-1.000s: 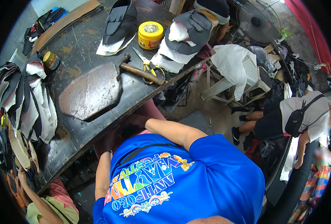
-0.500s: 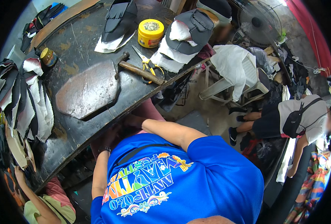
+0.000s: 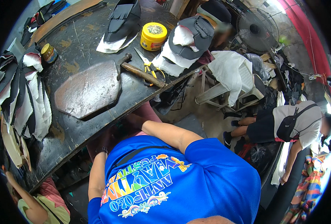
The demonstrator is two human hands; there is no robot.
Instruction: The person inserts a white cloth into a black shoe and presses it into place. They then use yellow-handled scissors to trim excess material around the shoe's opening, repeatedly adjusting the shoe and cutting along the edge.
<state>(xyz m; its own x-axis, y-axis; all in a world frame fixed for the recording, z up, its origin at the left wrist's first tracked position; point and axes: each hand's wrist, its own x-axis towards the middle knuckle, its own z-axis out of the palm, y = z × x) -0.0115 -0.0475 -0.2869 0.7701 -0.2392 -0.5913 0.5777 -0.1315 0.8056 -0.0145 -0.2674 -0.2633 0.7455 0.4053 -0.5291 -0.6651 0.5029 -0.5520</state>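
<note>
Below the near edge of the dark table, my left hand and my right hand rest low in front of my body, in shadow. Their fingers are hidden, so what they hold, if anything, does not show. On the tabletop nearest to them lies a flat, worn, many-sided slab. A wooden-handled hammer lies at its right end. Beside the hammer are scissors with yellow and black handles, blades partly spread. A yellow tub stands behind them.
Black shoe uppers with white lining are piled at the table's right, another black upper farther back. Layered pieces and a small jar sit left. A plastic chair, a fan and two people are around.
The view has shifted slightly. The person at the right has moved an arm a little, and the person at the lower left has shifted. My arms hold about the same pose.
</note>
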